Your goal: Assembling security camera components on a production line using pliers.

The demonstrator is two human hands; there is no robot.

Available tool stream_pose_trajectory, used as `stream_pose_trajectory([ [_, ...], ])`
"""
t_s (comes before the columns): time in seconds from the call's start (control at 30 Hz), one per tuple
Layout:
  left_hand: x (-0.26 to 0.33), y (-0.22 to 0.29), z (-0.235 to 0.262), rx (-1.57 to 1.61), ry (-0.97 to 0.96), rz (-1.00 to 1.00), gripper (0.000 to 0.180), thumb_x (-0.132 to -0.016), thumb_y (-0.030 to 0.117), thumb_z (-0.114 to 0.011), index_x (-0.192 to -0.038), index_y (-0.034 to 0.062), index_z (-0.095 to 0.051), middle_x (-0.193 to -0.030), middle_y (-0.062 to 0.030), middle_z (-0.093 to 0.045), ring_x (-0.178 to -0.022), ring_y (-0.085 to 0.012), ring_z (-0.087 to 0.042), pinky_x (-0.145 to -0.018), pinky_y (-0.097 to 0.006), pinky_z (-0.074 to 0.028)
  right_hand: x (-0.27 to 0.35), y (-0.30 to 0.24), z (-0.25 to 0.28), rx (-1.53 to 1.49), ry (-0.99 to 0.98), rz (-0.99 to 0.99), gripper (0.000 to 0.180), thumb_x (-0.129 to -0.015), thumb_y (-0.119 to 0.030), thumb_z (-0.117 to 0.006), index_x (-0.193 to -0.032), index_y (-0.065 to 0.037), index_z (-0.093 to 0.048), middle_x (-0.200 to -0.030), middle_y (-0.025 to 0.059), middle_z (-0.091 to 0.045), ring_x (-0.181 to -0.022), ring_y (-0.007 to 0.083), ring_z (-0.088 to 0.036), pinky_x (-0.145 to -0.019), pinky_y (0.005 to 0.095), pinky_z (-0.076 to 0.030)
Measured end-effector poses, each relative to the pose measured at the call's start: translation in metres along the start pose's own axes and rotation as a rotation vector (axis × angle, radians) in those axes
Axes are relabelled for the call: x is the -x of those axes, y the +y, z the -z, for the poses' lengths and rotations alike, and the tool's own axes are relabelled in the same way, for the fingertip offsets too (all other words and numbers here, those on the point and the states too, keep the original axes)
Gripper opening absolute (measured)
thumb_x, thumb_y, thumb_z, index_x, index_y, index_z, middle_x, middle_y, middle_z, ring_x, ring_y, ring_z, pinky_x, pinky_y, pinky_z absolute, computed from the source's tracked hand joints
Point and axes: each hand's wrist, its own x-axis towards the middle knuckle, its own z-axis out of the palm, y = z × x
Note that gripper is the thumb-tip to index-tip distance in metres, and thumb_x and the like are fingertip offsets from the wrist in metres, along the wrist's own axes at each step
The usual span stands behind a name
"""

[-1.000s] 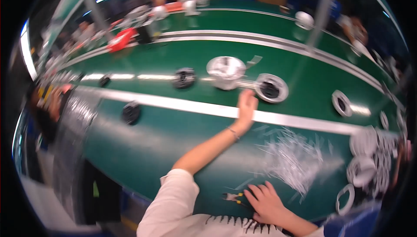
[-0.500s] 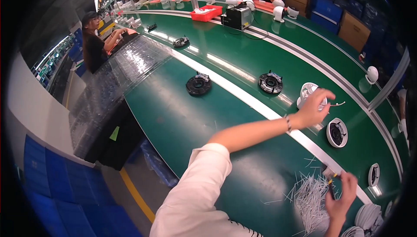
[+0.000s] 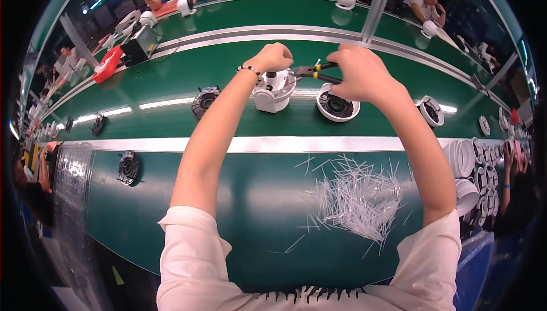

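Note:
My right hand [image 3: 364, 74] grips a pair of cutting pliers [image 3: 327, 78] with black and yellow handles. Their jaws point left, at the upper edge of a white round plastic housing [image 3: 273, 101] standing on the green belt. Above that housing is my left hand [image 3: 268, 59], its fingers closed together; what they pinch, if anything, is too small to make out. A black stem and thin wires show inside the housing. Just right of it, below the pliers, lies a white ring-shaped shell [image 3: 338, 111] with a black round part inside. A black round part [image 3: 205, 102] rests to the left.
Thin white plastic strips [image 3: 362, 197] lie heaped on the green table [image 3: 256, 242] in front. White shells [image 3: 459, 160] are stacked at right. Another black part [image 3: 130, 167] sits on the table at left. Metal posts [image 3: 379, 3] rise beyond the belt; people work across and at both sides.
The view has swung right. My right hand has brought the pliers from beside the strip heap up to the white housing. My left hand, earlier loosely spread over the housing, has closed its fingers.

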Motion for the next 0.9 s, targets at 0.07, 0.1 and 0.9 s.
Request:
stream_pose_trajectory([
  [0.07, -0.007, 0.004, -0.004, -0.154, -0.152, 0.177, 0.029, -0.070, 0.013, -0.052, -0.097, 0.0089, -0.062, -0.106, -0.0146, -0.057, -0.100, -0.0288, -0.053, -0.085, -0.039, -0.042, -0.010, -0.001, -0.008, 0.095, -0.043, 0.021, 0.022, -0.055, -0.011, -0.063, -0.076, -0.002, -0.062, -0.079, 0.0140, -0.058, -0.081, 0.0281, -0.058, -0.069, 0.0372, -0.048],
  [0.1, -0.008, 0.005, -0.005, -0.157, -0.157, 0.174, 0.029, -0.070, 0.013, -0.052, -0.097, 0.0089, -0.062, -0.106, -0.0146, -0.057, -0.100, -0.0288, -0.053, -0.085, -0.039, -0.042, -0.016, -0.003, -0.014, 0.139, -0.072, 0.010, 0.020, -0.058, -0.012, -0.063, -0.076, -0.004, -0.062, -0.082, 0.0129, -0.058, -0.083, 0.0263, -0.058, -0.069, 0.0369, -0.047],
  [0.9, -0.004, 0.063, -0.027, -0.348, -0.154, 0.110, 0.023, -0.073, 0.021, -0.061, -0.091, 0.0061, -0.061, -0.106, -0.0101, -0.052, -0.109, -0.0273, -0.042, -0.090, -0.059, -0.030, -0.015, 0.039, -0.072, 0.201, -0.179, -0.211, 0.027, -0.059, -0.015, -0.063, -0.085, -0.007, -0.061, -0.087, 0.0112, -0.056, -0.087, 0.0259, -0.054, -0.074, 0.0366, -0.041],
])
